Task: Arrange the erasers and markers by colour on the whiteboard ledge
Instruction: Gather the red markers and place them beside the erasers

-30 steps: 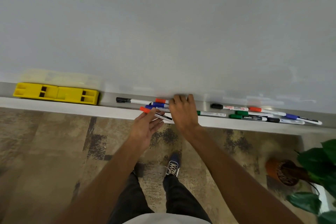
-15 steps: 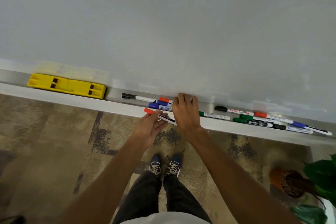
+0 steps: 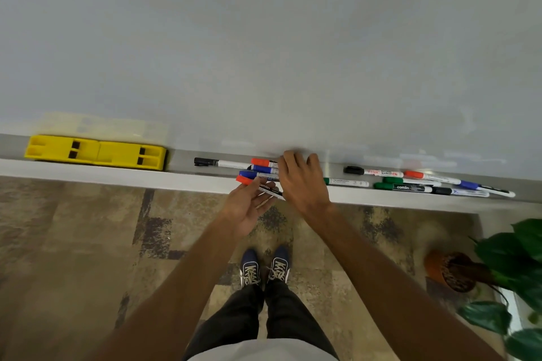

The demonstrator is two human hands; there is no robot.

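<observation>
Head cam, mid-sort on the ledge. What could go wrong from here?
1. The left hand holds the red-capped marker loosely, partly out past the front edge of the ledge; a slip likely sends it to the floor.
2. The right hand covers crowded blue markers lying close to that edge; a nudge may roll one off.
3. Bodies are mostly white, so only caps tell colour; the mixed pile on the right invites missorting.
</observation>
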